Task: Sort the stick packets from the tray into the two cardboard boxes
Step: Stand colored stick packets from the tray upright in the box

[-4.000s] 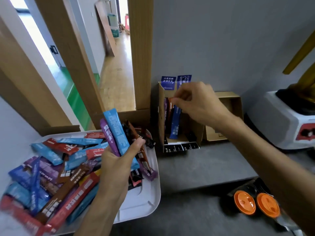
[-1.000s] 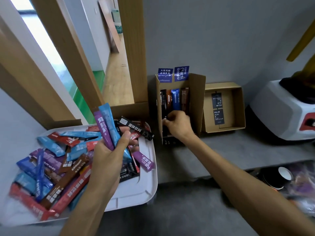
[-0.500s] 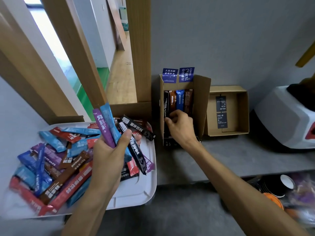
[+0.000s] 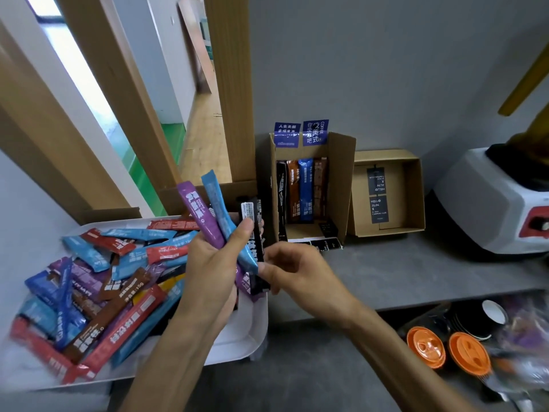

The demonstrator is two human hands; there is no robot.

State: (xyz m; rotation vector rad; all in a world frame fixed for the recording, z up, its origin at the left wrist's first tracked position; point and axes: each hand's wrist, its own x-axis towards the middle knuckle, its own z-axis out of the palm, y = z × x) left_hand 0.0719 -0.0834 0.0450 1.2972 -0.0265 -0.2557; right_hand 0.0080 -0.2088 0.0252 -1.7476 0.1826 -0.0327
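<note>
Partly hidden black packet [image 4: 258,248] behind left hand [image 4: 208,269]

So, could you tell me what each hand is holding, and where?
Left hand clamps purple, blue and black stick packets mid-length; right hand pinches the black packet near its lower end.

Grey countertop [image 4: 416,272] carries everything. White tray [image 4: 243,337] sits at left, near front edge, heaped with stick packets [image 4: 118,281]. Tall cardboard box [image 4: 341,179] stands at back against wall, open toward camera, four packets upright inside. Shallow cardboard box [image 4: 416,191] just beside it on right, dark tags inside. White appliance with red panel [image 4: 490,209] at far right, well apart from tray. Bare grey surface between tray and boxes.
</note>
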